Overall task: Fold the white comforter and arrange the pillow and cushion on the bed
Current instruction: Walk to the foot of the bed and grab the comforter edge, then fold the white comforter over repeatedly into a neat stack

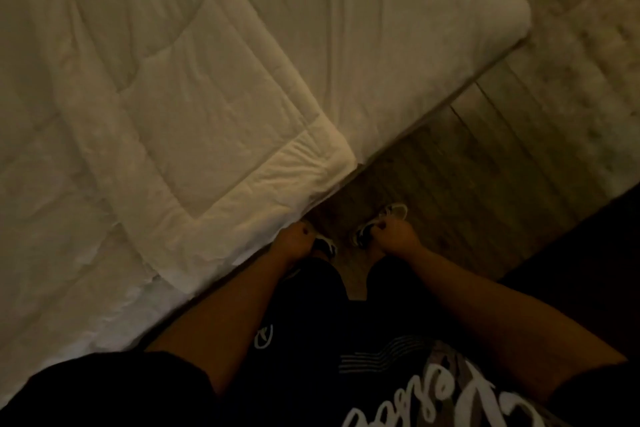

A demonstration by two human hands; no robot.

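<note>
Standing at bed edge, both hands hanging free

Looking down: comforter [166, 121] lies spread on bed [398, 31], its stitched corner reaching the mattress edge near left hand [294, 241]. Rt of it, bare sheet runs to the bed's far corner. Pillow & cushion not in view. Left hand just beside comforter hem, fingers curled narrow, contact w/ fabric can't tell. Right hand [394, 232] over floor [467, 166], fingers curled in loose fist, holding nothing seen. Shoes [384, 218] stand on wood planks betw bed edge & a dark shape [571, 253] at rt. Pale rug [588, 62] beyond. Floor strip along bed open.
</note>
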